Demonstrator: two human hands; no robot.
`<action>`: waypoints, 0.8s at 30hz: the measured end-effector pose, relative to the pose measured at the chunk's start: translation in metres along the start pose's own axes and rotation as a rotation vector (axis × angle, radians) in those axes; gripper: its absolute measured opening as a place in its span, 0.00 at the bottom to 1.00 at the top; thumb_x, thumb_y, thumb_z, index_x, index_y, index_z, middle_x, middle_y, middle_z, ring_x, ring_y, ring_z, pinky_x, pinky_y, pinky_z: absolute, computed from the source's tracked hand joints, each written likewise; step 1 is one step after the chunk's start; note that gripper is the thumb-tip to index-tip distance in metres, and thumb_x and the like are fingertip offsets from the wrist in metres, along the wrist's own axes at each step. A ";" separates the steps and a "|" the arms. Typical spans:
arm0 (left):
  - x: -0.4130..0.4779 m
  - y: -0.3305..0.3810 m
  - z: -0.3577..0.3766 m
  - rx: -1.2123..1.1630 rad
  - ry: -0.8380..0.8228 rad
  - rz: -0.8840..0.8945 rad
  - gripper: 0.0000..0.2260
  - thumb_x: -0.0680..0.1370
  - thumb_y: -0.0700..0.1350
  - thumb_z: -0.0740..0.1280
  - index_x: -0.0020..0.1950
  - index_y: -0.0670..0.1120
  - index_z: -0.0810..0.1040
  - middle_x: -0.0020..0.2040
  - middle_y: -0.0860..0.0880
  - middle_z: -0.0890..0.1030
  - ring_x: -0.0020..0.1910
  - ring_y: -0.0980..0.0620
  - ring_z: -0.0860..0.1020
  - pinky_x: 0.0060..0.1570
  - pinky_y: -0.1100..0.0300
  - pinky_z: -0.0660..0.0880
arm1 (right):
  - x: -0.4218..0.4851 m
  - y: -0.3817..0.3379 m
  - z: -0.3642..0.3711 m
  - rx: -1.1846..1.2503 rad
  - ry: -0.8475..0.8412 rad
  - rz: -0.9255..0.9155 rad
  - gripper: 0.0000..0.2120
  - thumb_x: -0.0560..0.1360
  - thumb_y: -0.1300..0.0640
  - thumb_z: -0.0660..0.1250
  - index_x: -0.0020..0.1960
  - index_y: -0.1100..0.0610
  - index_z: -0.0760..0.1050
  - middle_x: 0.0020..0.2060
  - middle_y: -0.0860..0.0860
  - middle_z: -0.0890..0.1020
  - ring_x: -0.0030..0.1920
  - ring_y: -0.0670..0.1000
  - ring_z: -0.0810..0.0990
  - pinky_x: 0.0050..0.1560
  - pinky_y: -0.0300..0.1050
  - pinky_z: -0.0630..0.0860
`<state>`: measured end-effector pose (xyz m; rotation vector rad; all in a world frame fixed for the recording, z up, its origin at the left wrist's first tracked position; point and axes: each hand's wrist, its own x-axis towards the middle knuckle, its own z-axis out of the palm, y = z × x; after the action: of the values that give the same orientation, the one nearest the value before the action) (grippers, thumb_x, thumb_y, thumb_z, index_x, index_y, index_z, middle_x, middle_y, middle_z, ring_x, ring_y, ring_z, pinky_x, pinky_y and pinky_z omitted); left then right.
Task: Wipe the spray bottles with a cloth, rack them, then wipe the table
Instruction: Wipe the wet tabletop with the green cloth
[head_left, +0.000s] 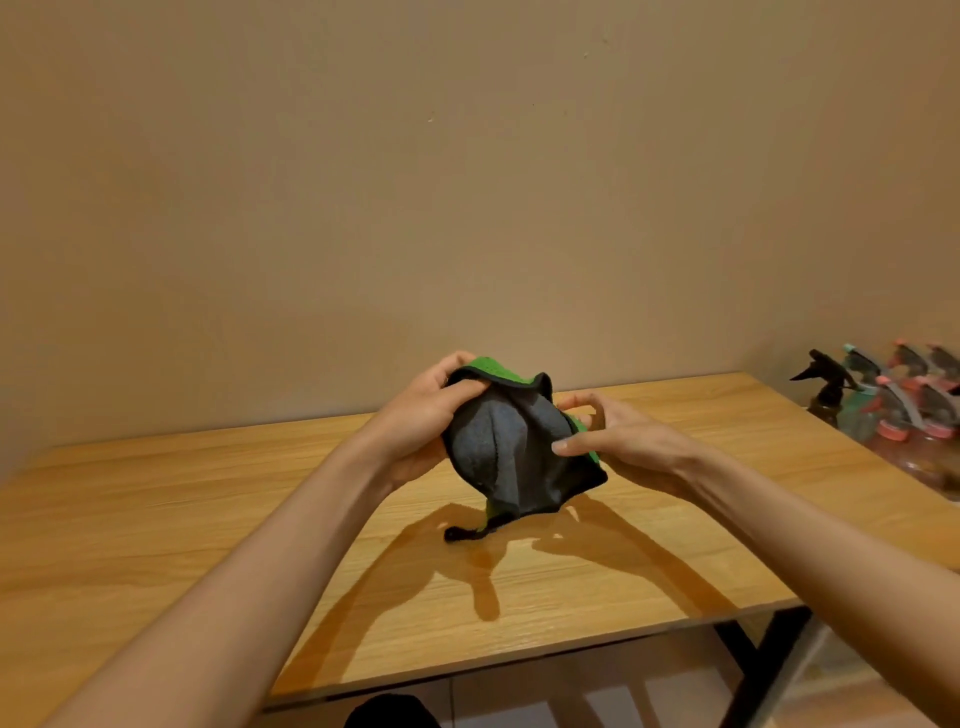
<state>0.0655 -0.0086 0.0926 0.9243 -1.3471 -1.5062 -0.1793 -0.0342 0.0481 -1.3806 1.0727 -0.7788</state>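
A dark grey cloth (511, 457) with a green underside hangs bunched above the wooden table (208, 519), its lower corner touching the tabletop. My left hand (421, 415) grips the cloth's upper left edge with curled fingers. My right hand (618, 436) is at the cloth's right side, thumb lying on the grey face and the other fingers behind the green edge. Several spray bottles (893, 400) with black, teal and pink trigger heads stand grouped at the far right, beyond the table's right end.
A plain beige wall runs behind the table. The table's black metal leg (769, 660) shows at the lower right, above a tiled floor. A dark object (389, 714) sits at the bottom edge below the table's front.
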 end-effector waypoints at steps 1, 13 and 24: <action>0.001 0.000 0.004 -0.049 -0.015 0.016 0.05 0.86 0.39 0.60 0.54 0.44 0.75 0.49 0.42 0.83 0.47 0.47 0.84 0.42 0.56 0.83 | 0.000 0.003 -0.002 0.004 0.000 -0.006 0.33 0.68 0.69 0.77 0.68 0.56 0.68 0.58 0.65 0.82 0.58 0.60 0.84 0.63 0.58 0.78; -0.003 0.002 0.000 -0.189 0.019 0.150 0.06 0.86 0.38 0.58 0.55 0.45 0.74 0.47 0.45 0.84 0.45 0.50 0.84 0.43 0.57 0.83 | 0.001 0.024 -0.005 0.169 0.166 -0.067 0.13 0.82 0.62 0.64 0.66 0.59 0.76 0.60 0.60 0.84 0.61 0.58 0.83 0.67 0.56 0.76; -0.014 -0.006 -0.035 -0.332 0.131 0.124 0.07 0.86 0.38 0.59 0.56 0.45 0.76 0.52 0.42 0.84 0.50 0.47 0.84 0.50 0.54 0.84 | -0.001 0.006 -0.009 0.415 0.113 0.031 0.22 0.70 0.74 0.71 0.64 0.66 0.75 0.58 0.61 0.84 0.58 0.57 0.85 0.54 0.51 0.82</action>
<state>0.1019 -0.0068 0.0819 0.7017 -1.0036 -1.4895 -0.1888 -0.0357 0.0430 -0.9758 0.9498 -1.0022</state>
